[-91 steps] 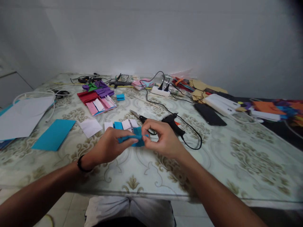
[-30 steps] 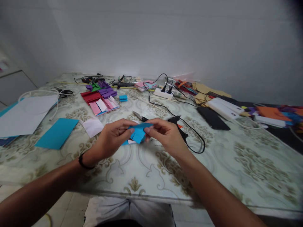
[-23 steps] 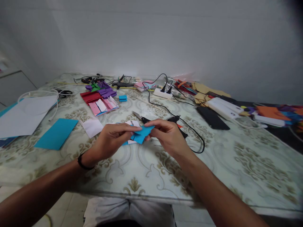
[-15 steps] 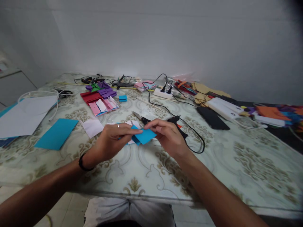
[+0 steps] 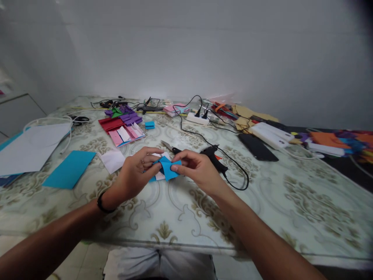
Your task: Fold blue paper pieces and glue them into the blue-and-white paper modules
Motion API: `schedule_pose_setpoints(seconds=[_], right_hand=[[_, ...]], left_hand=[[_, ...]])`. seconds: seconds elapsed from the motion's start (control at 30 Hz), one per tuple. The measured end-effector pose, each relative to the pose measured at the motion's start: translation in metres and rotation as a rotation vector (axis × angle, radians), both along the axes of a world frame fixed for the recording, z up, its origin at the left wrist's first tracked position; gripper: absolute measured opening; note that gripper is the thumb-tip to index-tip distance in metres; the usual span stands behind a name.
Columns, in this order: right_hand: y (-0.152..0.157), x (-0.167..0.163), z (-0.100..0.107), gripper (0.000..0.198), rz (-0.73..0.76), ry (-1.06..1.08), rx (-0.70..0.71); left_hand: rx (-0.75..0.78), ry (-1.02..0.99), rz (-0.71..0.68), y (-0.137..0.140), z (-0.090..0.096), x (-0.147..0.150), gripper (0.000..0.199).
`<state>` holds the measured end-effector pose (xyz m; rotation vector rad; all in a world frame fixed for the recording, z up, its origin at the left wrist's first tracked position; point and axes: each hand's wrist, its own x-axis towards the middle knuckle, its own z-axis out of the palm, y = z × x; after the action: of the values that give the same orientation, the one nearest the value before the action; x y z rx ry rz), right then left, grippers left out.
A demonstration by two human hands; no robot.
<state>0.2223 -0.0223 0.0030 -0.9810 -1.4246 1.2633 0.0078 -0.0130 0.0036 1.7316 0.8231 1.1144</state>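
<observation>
A small folded piece of blue paper (image 5: 170,171) is pinched between both hands above the table. My left hand (image 5: 136,169), with a ring on a finger, grips its left side. My right hand (image 5: 199,169) holds its right side between thumb and fingers. Beneath the fingers lie white and blue paper pieces (image 5: 159,177), partly hidden. Just beyond the hands sits a pair of scissors (image 5: 169,147), its handles partly covered by my right hand. A black glue gun (image 5: 215,159) with a cable lies right of that hand.
At left are a blue paper sheet (image 5: 70,169), a white paper square (image 5: 113,160) and large white sheets (image 5: 35,147). Folded pink and red papers (image 5: 124,134) sit farther back. A power strip (image 5: 198,118), a black phone (image 5: 258,147) and a white power bank (image 5: 271,134) occupy the right.
The blue paper has turned and been bent between the fingers, now showing a creased shape. My right hand has moved slightly left, and the view has shifted a little.
</observation>
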Motion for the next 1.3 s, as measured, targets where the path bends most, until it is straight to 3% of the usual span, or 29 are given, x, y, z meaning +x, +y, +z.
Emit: schedule_pose_setpoints(seconds=[0.23, 0.47, 0.73, 0.97, 1.3], right_hand=[[-0.002, 0.0, 0.003, 0.029, -0.029, -0.014, 0.018], [-0.004, -0.002, 0.001, 0.025, -0.075, -0.068, 0.06], [-0.004, -0.003, 0.0, 0.022, -0.062, -0.107, 0.078], [-0.004, -0.002, 0.0, 0.023, -0.048, -0.12, 0.063], [-0.006, -0.005, 0.0, 0.022, -0.048, -0.139, 0.094]], left_hand=[[-0.025, -0.055, -0.027, -0.004, 0.007, -0.001, 0.016], [-0.008, -0.075, -0.081, -0.005, 0.005, -0.007, 0.026], [0.075, -0.005, -0.05, -0.002, 0.004, -0.01, 0.011], [0.065, 0.007, -0.118, -0.003, 0.003, -0.011, 0.019], [0.182, 0.083, -0.012, -0.001, 0.002, -0.014, 0.012]])
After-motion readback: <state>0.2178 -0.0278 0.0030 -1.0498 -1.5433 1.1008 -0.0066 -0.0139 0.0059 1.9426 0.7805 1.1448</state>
